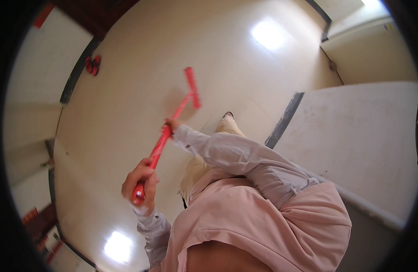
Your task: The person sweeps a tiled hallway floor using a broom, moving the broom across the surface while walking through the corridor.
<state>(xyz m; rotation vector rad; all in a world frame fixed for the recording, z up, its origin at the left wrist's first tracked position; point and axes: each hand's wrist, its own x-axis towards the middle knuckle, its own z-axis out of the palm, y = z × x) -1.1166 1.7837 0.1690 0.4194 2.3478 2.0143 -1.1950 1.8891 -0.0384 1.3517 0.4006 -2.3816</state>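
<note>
A long red pole (pixel 158 149) slants across the view, with a narrow red head (pixel 192 87) fixed crosswise at its far end. The head is blurred; it looks like a floor brush, though I cannot tell its exact kind. My left hand (pixel 141 183) wraps the pole near its top end, close to my body. Further down, my right hand (pixel 172 125) grips the same pole, its fingers partly hidden behind it. The head is over the pale floor (pixel 134 85); whether it touches is unclear.
My foot (pixel 229 114) stands right of the head. A white wall (pixel 358 136) with a dark baseboard (pixel 284 120) juts in at right. Red-and-black footwear (pixel 93 65) lies by the left wall. A dark red door or furniture piece (pixel 96 13) is at top left.
</note>
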